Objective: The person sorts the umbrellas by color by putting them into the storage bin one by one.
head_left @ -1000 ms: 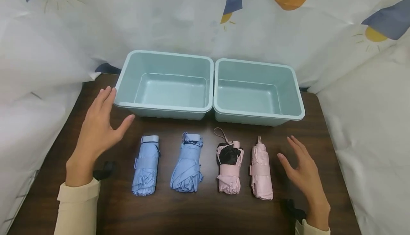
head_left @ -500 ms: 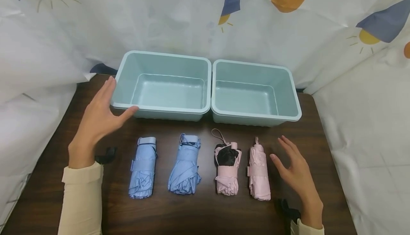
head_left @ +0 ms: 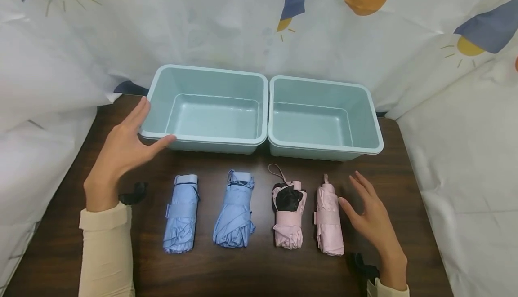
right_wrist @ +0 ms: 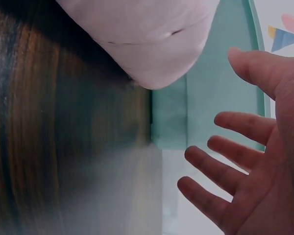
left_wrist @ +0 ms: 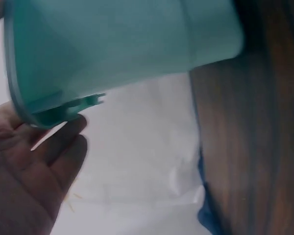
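Observation:
My left hand [head_left: 123, 151] is spread at the left end of a pale teal plastic bin [head_left: 204, 139], thumb along its front side. In the left wrist view its fingers [left_wrist: 63, 142] are by the bin's rim; whether they touch it I cannot tell. My right hand [head_left: 374, 223], fingers apart and holding nothing, hovers just right of a folded pink umbrella [head_left: 328, 220]. That umbrella fills the top of the right wrist view. Left of it lies another pink umbrella [head_left: 289, 232] with black lining showing. Two folded blue umbrellas [head_left: 180, 218] lie farther left.
A second teal bin [head_left: 325, 148] stands against the first, to its right. Both bins have bare floors. All of this is on a dark wooden table [head_left: 243, 274]. White printed cloth [head_left: 226, 27] hangs behind and along both sides.
The left hand has moved slightly up and inward to the bin's left end. My right hand has shifted left, nearer the rightmost pink umbrella. The umbrellas and bins have stayed put.

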A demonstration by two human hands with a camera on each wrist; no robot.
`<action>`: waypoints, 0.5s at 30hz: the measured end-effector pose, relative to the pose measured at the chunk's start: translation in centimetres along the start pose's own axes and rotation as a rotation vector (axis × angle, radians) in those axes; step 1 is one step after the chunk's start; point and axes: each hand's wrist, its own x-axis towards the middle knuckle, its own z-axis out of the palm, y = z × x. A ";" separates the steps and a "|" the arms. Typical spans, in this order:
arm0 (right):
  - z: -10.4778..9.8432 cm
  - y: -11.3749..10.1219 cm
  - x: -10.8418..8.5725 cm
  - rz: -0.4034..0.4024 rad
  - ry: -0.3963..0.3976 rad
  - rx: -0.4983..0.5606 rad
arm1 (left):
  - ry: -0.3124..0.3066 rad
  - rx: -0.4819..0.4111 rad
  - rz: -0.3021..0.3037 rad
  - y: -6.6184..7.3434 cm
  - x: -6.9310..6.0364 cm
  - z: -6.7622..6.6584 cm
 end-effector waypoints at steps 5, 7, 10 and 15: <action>0.1 -0.4 0.1 -0.006 -0.022 -0.001 | -0.061 -0.018 -0.037 0.6 0.1 -0.7; 0.2 -0.6 0.1 -0.014 -0.026 0.000 | -0.077 -0.023 -0.045 0.7 0.1 -0.9; 0.4 -1.0 0.0 -0.032 -0.026 -0.006 | -0.084 -0.027 -0.045 0.8 0.1 -1.1; 0.9 -1.5 -0.2 -0.032 -0.050 -0.018 | -0.086 -0.034 -0.036 0.8 0.1 -1.1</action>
